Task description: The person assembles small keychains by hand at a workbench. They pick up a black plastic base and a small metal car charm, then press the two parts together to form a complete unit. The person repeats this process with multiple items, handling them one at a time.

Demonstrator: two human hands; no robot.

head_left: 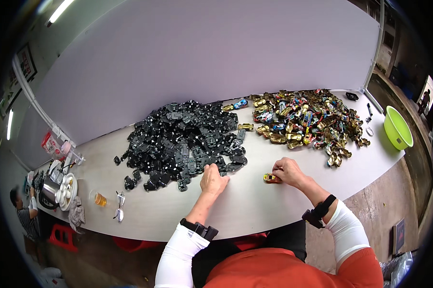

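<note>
At the front edge of a big heap of black toy car chassis [178, 139], my left hand [213, 180] has its fingers curled together. A dark piece shows by its fingertips, but what it grips, if anything, is hidden. My right hand [287, 171] is closed on a small yellow and red toy car [272, 178], low over the table or resting on it. Beyond the right hand lies a second heap, of shiny gold and coloured toy car bodies [307, 117]. A gold car body [245, 126] sits between the heaps, and a blue one [240, 103] lies behind it.
On the table's left are eyeglasses [120, 207], a cup of amber drink [100, 199], a grey cloth [76, 213], a tray of white cups [67, 193] and a kettle [48, 193]. A green basin [397, 127] stands at the right edge. A grey partition [226, 48] closes the back.
</note>
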